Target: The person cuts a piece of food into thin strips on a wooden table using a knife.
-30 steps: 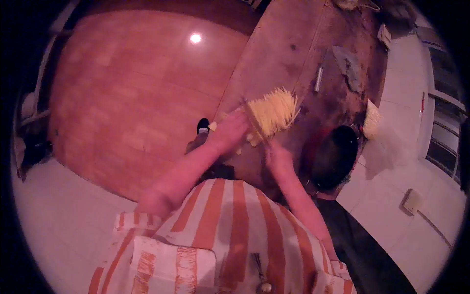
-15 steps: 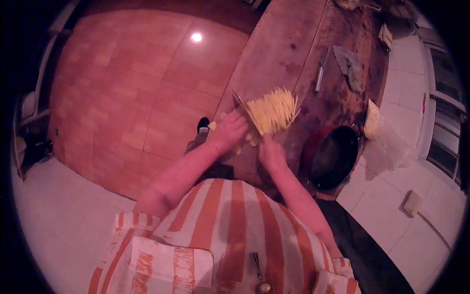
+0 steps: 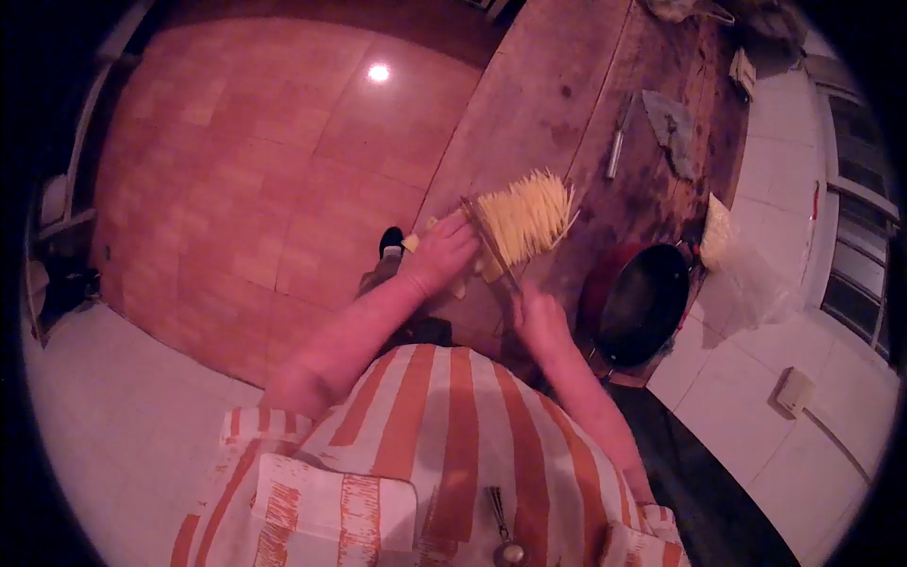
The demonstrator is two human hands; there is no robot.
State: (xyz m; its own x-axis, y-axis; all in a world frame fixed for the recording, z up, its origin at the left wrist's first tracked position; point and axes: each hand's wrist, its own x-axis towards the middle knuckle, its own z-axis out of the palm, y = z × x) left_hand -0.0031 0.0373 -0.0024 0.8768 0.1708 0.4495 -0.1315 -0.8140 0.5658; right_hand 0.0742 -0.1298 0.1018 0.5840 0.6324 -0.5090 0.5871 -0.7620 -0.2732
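Note:
My right hand (image 3: 540, 317) is wrapped round the handle of a knife (image 3: 489, 238), whose blade slants up and left to my left hand. Bent fingers of my left hand (image 3: 446, 250) press on pale yellow pieces (image 3: 461, 283) just left of the blade; what lies under the palm is hidden. Right of the blade, a fanned heap of thin yellow strips (image 3: 529, 215) lies on the wooden table (image 3: 529, 104).
A dark round pan (image 3: 645, 304) with a red side stands right of my right hand. Farther back lie a second knife (image 3: 615, 153) and a grey cloth (image 3: 671, 132). A clear bag with yellow contents (image 3: 717, 233) hangs at the table's right edge.
The knife and my right hand have shifted slightly down and right since half a second ago. My left hand and the strips have hardly moved.

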